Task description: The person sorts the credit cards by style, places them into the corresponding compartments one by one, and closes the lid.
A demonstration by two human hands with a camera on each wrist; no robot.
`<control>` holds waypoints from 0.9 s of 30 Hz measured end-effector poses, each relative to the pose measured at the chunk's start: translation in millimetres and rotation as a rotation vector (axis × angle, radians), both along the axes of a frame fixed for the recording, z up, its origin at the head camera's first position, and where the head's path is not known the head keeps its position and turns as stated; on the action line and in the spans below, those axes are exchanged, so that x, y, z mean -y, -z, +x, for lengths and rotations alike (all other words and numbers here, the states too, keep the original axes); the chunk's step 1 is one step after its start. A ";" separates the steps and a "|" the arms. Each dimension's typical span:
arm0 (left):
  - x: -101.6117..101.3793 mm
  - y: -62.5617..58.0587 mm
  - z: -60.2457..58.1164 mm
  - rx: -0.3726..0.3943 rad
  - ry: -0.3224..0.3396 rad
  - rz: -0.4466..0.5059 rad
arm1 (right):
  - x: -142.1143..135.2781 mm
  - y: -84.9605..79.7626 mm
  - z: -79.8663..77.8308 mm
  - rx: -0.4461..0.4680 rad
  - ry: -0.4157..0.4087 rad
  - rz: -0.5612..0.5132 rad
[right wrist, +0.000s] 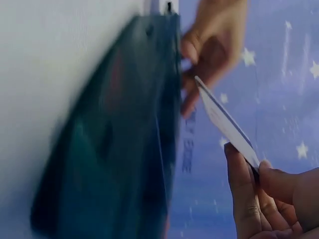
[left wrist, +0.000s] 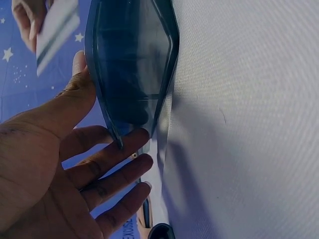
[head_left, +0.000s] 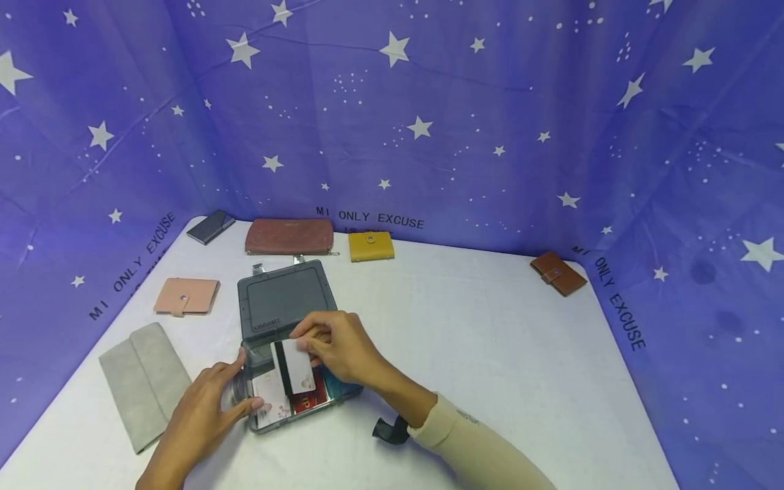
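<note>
A dark translucent plastic box [head_left: 350, 389] lies with its lid [head_left: 288, 296] folded back. My left hand [head_left: 205, 412] rests against its left side, fingers spread and fairly straight, thumb at the rim; in the left wrist view those fingers [left wrist: 124, 147] touch the box's side. Between right thumb and fingers, my right hand [head_left: 339, 346] pinches a white card [head_left: 300, 371] with a black stripe, tilted above the box. In the right wrist view the card [right wrist: 227, 127] shows nearly edge-on. Inside the box are a white card with a floral print [head_left: 269, 401] and a red card [head_left: 311, 400].
A grey folded wallet [head_left: 147, 384] lies left of the left hand, a pink card holder [head_left: 186, 296] beyond it. Along the back are a dark card case [head_left: 211, 226], a maroon zip wallet [head_left: 289, 237] and a yellow card holder [head_left: 371, 246]. A brown card holder [head_left: 559, 273] lies far right.
</note>
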State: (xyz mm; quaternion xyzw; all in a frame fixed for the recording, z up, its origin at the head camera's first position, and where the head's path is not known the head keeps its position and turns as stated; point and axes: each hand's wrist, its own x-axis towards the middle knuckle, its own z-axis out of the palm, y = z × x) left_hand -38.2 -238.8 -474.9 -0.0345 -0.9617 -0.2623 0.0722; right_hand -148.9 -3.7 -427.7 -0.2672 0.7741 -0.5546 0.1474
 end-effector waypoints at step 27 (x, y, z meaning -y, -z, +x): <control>0.6 2.3 0.3 -0.036 0.009 0.040 | 1.2 34.6 -59.9 -0.312 0.166 0.429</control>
